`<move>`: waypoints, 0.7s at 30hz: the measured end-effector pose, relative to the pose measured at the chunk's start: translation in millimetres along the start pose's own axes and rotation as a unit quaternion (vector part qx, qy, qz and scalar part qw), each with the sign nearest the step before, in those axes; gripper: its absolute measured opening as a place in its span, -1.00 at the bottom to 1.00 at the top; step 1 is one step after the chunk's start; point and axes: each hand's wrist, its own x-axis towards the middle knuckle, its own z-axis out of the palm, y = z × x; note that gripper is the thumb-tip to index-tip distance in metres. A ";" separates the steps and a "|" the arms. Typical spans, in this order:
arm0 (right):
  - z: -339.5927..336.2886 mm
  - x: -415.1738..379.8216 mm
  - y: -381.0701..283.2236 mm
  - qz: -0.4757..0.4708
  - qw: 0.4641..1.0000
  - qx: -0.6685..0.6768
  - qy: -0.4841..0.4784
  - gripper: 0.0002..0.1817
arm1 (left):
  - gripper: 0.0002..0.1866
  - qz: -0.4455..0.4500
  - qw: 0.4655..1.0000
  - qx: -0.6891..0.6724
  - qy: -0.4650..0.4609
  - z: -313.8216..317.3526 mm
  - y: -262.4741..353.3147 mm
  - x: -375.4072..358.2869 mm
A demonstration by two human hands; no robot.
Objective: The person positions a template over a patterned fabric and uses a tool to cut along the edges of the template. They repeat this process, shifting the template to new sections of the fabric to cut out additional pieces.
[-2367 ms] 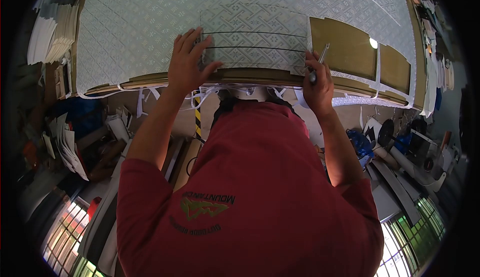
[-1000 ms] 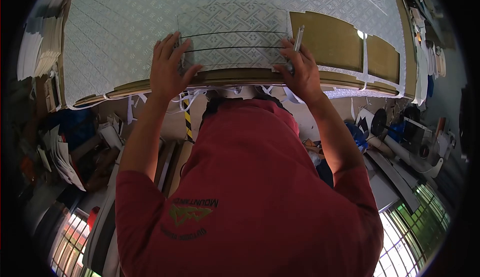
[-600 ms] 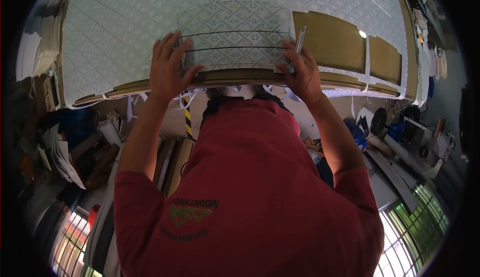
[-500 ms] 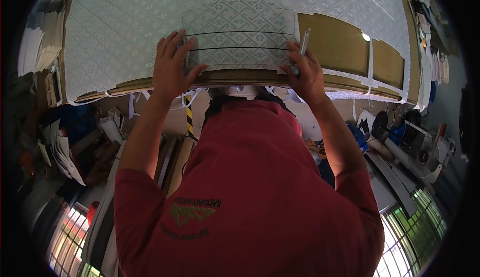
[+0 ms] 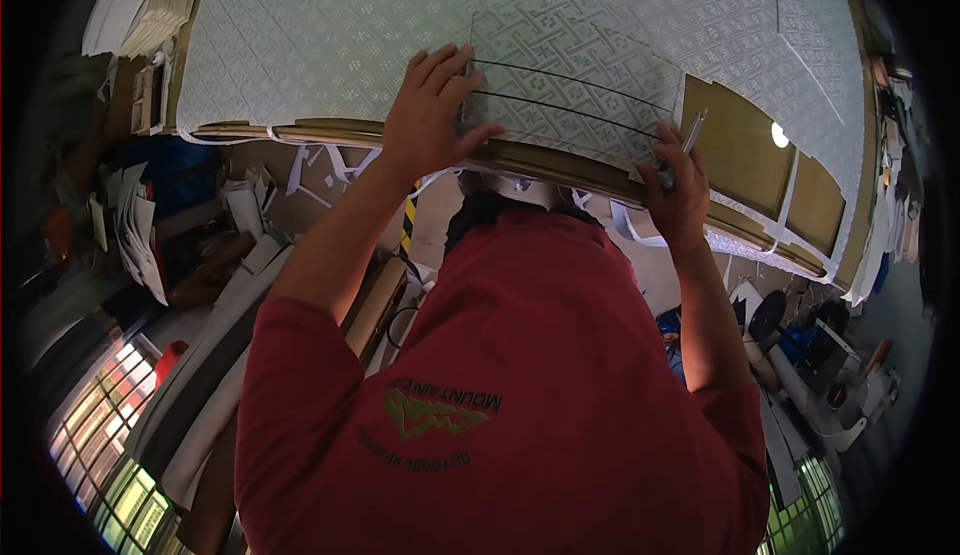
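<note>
Pale patterned fabric [image 5: 330,55] covers much of the work table. What looks like a clear sheet with two black lines [image 5: 570,100] lies on it near the front edge, slanting down to the right in view. My left hand [image 5: 430,110] rests on the sheet's left end, fingers stretched out and thumb apart along the table edge. At the right end is my right hand [image 5: 682,190], its fingers closed around a silver pen [image 5: 694,133] that points up and away. Its fingertips touch the sheet's corner.
Brown board [image 5: 735,130] shows to the right, where the fabric is cut away, with a white strip [image 5: 789,187] across it. Stacked white sheets [image 5: 145,5] stand at far left. Long rolls [image 5: 215,365] lie behind me on the left, and mixed clutter [image 5: 820,355] fills the right.
The camera view has turned, so table, sheet and hands appear further right and tilted. Both hands keep their places at the sheet's ends, and the pen remains in my right hand.
</note>
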 end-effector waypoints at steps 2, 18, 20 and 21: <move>-1.4 0.4 -0.8 0.013 1.000 0.000 -0.008 -0.60 | -0.29 0.001 1.000 -0.001 0.001 -0.1 -0.2 -0.2; 2.0 -4.7 4.3 0.008 1.000 0.002 -0.004 -0.56 | -0.32 -0.006 1.000 0.019 -0.011 0.4 0.8 2.3; 2.7 -4.8 4.0 0.002 1.000 -0.003 0.000 -0.56 | -0.32 -0.007 1.000 0.019 -0.011 0.7 1.0 2.3; 3.1 -4.8 3.7 0.003 1.000 -0.003 0.001 -0.56 | -0.32 -0.008 1.000 0.019 -0.011 0.7 1.0 2.3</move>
